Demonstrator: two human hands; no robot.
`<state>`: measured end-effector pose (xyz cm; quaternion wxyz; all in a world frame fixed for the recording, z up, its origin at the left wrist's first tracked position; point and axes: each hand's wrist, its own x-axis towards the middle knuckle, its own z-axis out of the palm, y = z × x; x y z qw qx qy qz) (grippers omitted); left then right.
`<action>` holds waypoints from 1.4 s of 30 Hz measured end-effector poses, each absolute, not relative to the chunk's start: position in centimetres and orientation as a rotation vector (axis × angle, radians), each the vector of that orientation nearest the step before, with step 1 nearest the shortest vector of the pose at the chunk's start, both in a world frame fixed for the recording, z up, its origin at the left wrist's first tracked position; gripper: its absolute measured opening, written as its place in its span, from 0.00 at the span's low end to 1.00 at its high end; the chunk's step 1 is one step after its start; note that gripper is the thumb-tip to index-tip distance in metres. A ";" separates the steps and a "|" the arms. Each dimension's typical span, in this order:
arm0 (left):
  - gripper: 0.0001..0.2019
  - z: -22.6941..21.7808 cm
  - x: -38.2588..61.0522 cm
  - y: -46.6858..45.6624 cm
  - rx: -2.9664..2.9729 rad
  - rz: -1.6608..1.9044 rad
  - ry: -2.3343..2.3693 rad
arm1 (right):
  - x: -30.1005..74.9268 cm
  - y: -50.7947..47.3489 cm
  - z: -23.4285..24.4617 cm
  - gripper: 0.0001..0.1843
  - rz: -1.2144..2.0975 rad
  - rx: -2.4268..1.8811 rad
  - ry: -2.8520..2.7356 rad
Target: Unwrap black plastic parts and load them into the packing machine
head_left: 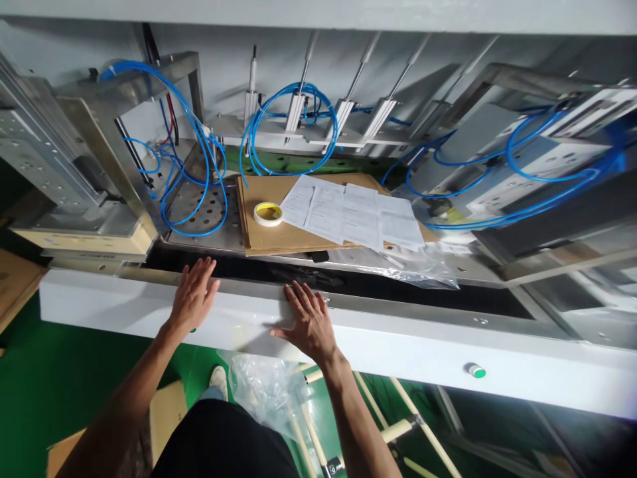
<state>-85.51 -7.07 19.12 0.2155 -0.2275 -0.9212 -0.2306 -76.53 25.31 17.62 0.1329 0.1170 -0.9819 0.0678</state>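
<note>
my left grip point(195, 292), a bare hand, is unclenched with its fingers loosely spread, over the white front panel point(408, 358); its fingertips reach to the edge of the dark slot point(239, 269), and i can't tell if they touch. my right grip point(311, 322) is likewise relaxed and splayed, palm down at the same panel, thumb pointing toward the left one, fingertips at the metal rim point(398, 312). that panel runs right across in front of me, with the rim and the slot just behind it.

past the slot, a cardboard sheet point(256, 240) lies on a metal plate point(231, 232) with holes. on the cardboard i have a tape roll point(267, 224) lying flat, with overlapping papers point(358, 212) to its right and clear plastic point(432, 269) at the near right corner. farther back, a blue hose coil point(334, 129) hangs around one of the upright cylinders point(296, 111).

near me, a green button point(478, 372) sits on the panel's right part; below, pale pipes point(398, 430) stand over the green floor point(30, 392).
</note>
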 end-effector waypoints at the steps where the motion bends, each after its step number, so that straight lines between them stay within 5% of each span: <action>1: 0.28 19.2 -85.1 -7.9 -0.640 -0.658 -2.544 | -76.6 25.3 17.7 0.62 0.191 0.346 -2.848; 5: 0.29 19.2 -82.7 -10.3 -0.885 -0.598 -2.557 | -76.7 25.4 17.8 0.62 0.155 0.359 -2.849; 16: 0.09 18.3 -79.3 -10.8 -0.958 -0.528 -2.272 | -77.0 26.0 17.4 0.60 0.070 0.397 -2.792; 42: 0.08 17.4 -79.0 -9.9 -0.885 -0.548 -2.367 | -77.3 25.7 17.7 0.69 0.106 0.373 -2.863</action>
